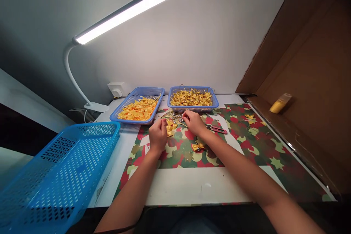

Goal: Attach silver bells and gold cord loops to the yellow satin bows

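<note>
My left hand (158,134) is closed around a yellow ribbon bow (171,127) on the patterned mat (246,142). My right hand (193,121) reaches into a small pile of gold strings and small metal bits (173,117), its fingers pinched on something I cannot make out. A finished yellow bow (197,147) lies on the mat beside my right wrist. Behind the hands stand two blue trays: the left tray (153,91) holds several yellow ribbon pieces, the right tray (213,99) holds gold string loops.
A large blue basket (55,175) sits at the near left, overhanging the table. Red-handled snips (218,129) lie right of my right hand. A white clamp lamp (95,106) arches overhead. A yellow bottle (279,104) lies by the cardboard wall. A wall socket (116,90) sits at the back.
</note>
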`<state>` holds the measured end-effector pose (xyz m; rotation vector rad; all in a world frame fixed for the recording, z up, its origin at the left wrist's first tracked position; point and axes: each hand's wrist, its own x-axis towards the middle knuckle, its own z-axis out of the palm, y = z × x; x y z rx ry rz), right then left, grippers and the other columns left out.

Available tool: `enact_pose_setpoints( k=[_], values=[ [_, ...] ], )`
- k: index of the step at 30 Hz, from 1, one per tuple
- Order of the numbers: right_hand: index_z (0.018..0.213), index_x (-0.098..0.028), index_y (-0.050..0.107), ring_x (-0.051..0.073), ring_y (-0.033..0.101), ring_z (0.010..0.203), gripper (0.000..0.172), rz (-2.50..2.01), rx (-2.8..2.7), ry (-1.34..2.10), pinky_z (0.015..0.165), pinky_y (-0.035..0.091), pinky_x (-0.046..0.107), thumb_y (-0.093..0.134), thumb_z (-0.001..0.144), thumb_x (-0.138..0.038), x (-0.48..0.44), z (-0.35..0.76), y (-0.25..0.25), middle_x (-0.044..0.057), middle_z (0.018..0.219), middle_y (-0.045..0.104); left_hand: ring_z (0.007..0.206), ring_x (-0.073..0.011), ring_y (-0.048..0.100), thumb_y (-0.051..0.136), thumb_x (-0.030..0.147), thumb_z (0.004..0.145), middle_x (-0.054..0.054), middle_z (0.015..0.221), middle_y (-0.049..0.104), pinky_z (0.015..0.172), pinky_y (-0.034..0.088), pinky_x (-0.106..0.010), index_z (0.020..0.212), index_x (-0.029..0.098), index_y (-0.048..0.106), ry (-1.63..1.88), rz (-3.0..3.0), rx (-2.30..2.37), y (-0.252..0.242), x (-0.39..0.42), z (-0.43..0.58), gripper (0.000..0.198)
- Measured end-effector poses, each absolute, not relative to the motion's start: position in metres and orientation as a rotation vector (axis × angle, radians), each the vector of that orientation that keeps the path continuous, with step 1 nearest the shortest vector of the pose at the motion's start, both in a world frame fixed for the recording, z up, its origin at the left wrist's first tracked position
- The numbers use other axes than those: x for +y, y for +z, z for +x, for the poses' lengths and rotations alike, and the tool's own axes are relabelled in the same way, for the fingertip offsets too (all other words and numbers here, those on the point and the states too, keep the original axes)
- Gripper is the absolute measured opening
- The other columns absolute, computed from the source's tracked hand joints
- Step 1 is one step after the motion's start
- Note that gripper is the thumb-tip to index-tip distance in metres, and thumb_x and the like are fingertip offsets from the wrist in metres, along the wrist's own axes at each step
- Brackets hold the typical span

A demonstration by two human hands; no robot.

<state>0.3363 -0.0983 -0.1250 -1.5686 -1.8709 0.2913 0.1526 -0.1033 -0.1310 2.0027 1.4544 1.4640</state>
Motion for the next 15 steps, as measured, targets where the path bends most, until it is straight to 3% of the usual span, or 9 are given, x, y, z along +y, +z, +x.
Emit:
enact_pose_setpoints(
  k=[4,9,12,15],
  values=[
    [0.113,-0.014,0.06,0.017,0.065,0.091,0.028,-1.648,-1.925,0.264,0.079,0.056,0.037,0.058,0.094,-0.034,-0.083,0.333,-0.129,0.006,0.109,0.064,0.057,-0.0148,0.051,0.036,0.032,0.096,0.0,0.059,0.054,0.058,0.035,-0.026,0.068,0.019,0.053,1.605,1.837,1.572,-0.129,-0.096,0.143,0.035],
    [0.098,-0.014,0.065,0.022,0.062,0.091,0.013,-1.624,-1.944,0.09,0.082,0.05,0.038,0.062,0.089,-0.023,-0.096,0.34,-0.121,0.008,0.095,0.067,0.057,-0.0143,0.05,0.037,0.034,0.095,0.001,0.059,0.054,0.058,0.036,-0.026,0.067,0.019,0.054,1.61,1.797,1.516,-0.123,-0.1,0.141,0.036],
    [0.116,-0.016,0.061,0.024,0.057,0.097,0.026,-1.548,-1.909,-0.067,0.087,0.044,0.038,0.057,0.091,-0.022,-0.114,0.345,-0.111,0.011,0.103,0.066,0.052,-0.0132,0.049,0.04,0.035,0.094,0.001,0.055,0.053,0.054,0.036,-0.025,0.063,0.019,0.055,1.48,1.878,1.37,-0.12,-0.106,0.147,0.038],
    [0.118,-0.018,0.063,0.024,0.057,0.091,0.028,-1.462,-1.965,-0.167,0.082,0.041,0.035,0.055,0.093,-0.028,-0.132,0.351,-0.107,0.009,0.094,0.068,0.049,-0.0126,0.049,0.041,0.038,0.093,0.002,0.052,0.053,0.05,0.038,-0.024,0.06,0.018,0.057,1.304,1.973,1.189,-0.119,-0.111,0.153,0.041]
  ],
)
